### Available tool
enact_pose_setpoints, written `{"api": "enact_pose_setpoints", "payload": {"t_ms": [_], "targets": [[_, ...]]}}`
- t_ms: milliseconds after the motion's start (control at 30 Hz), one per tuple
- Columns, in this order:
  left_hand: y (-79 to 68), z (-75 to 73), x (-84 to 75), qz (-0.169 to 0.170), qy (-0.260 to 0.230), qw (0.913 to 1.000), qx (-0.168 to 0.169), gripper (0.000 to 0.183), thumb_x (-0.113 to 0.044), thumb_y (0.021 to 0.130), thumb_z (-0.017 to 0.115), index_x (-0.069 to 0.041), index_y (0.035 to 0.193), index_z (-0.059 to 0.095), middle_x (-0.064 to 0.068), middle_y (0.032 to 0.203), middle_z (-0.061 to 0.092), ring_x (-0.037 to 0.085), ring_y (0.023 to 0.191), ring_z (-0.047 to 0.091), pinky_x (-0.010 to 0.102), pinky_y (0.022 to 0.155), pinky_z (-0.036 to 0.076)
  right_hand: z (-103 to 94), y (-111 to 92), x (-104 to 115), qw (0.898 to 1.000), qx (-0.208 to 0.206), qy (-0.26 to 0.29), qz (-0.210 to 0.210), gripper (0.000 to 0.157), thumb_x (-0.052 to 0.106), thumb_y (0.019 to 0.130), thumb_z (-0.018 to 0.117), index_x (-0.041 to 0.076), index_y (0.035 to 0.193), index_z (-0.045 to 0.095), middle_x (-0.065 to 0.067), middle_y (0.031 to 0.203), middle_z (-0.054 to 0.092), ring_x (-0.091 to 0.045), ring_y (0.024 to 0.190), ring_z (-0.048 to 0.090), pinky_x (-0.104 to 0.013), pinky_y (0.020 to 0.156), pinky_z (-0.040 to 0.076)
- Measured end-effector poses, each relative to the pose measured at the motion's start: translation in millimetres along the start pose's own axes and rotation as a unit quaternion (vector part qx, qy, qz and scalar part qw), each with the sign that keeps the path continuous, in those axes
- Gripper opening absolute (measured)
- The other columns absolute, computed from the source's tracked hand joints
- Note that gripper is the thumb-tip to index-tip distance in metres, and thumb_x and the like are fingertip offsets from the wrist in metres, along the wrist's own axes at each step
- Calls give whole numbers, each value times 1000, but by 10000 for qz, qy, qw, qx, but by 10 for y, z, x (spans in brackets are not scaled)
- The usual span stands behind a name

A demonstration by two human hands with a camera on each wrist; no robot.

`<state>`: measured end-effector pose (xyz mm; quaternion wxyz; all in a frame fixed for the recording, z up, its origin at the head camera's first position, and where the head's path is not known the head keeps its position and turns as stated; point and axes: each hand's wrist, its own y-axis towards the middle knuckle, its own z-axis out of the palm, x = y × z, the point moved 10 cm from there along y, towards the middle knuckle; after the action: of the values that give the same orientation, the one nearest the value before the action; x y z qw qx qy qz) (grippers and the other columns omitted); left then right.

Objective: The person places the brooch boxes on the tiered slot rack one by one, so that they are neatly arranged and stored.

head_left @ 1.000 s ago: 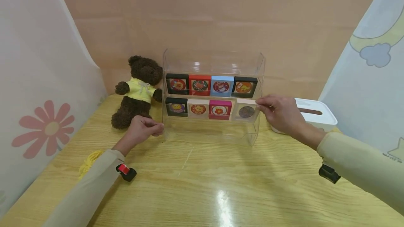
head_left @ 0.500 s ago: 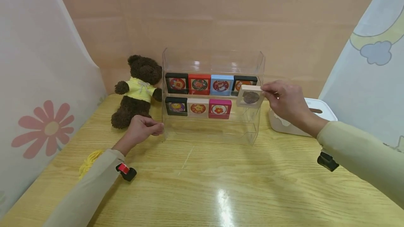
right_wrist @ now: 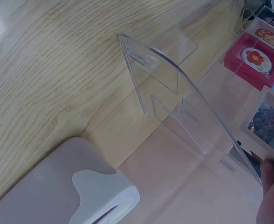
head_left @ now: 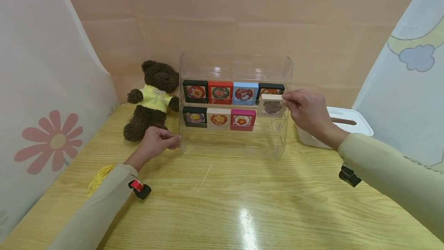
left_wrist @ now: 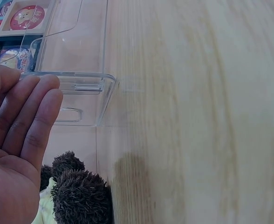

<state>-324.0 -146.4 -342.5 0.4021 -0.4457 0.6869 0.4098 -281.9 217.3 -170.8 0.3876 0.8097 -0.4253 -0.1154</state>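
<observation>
A clear plastic display rack (head_left: 232, 147) stands on the table, with two rows of small square boxes bearing round pictures. My right hand (head_left: 308, 111) pinches the right upper edge of a cream box (head_left: 272, 106) with a dark round picture. That box is held in front of the upper row's black box (head_left: 271, 86), partly covering it. A magenta box (head_left: 243, 120) ends the lower row, with bare shelf to its right. At the rack's lower left, my left hand (head_left: 156, 142) pinches its side edge; in the left wrist view the other fingers (left_wrist: 39, 126) lie loosely bent.
A brown teddy bear (head_left: 152, 101) in a yellow top leans left of the rack. The white-lidded tissue box (head_left: 360, 124) sits behind my right forearm. Yellow yarn (head_left: 98, 178) lies by my left sleeve. A curtain hangs close behind the rack.
My right hand has lifted the cream box from the lower row's right end to in front of the upper row, then shifted slightly left. The left hand stays at the rack's edge.
</observation>
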Motion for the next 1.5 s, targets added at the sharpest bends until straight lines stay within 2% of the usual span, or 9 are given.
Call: {"api": "enact_pose_setpoints", "payload": {"t_ms": [233, 500, 967, 1500], "targets": [[4, 16, -6, 1, 4, 10000, -19, 21, -9, 88, 69, 11, 89, 72, 20, 77, 69, 29, 70, 69, 35, 64, 57, 92, -75, -28, 9998, 166, 6, 109, 11, -10, 78, 70, -9, 88, 72, -18, 90, 69, -34, 79, 66, -45, 64, 53], [1, 17, -28, -3, 0, 10000, -23, 20, -9, 88, 69, 11, 90, 72, 20, 78, 69, 28, 70, 69, 35, 64, 57, 170, -149, -19, 9993, 314, -84, 198, 10, -10, 79, 69, -9, 89, 72, -19, 91, 68, -33, 78, 66, -44, 64, 54], [11, -4, 3, -43, -22, 10000, -12, 22, -11, 89, 69, 11, 90, 72, 19, 78, 69, 27, 70, 69, 35, 64, 57, 326, -190, -5, 9972, 668, -229, 252, 12, -10, 79, 68, -7, 89, 73, -16, 88, 68, -33, 83, 65, -48, 73, 51], [-7, -21, 11, -18, 11, 10000, -27, 21, -12, 88, 69, 9, 88, 73, 15, 76, 70, 26, 68, 69, 36, 64, 57, 473, -198, 10, 9909, 1194, -390, 478, 14, -10, 82, 61, -8, 90, 72, -19, 89, 69, -35, 83, 66, -48, 74, 52]]}}
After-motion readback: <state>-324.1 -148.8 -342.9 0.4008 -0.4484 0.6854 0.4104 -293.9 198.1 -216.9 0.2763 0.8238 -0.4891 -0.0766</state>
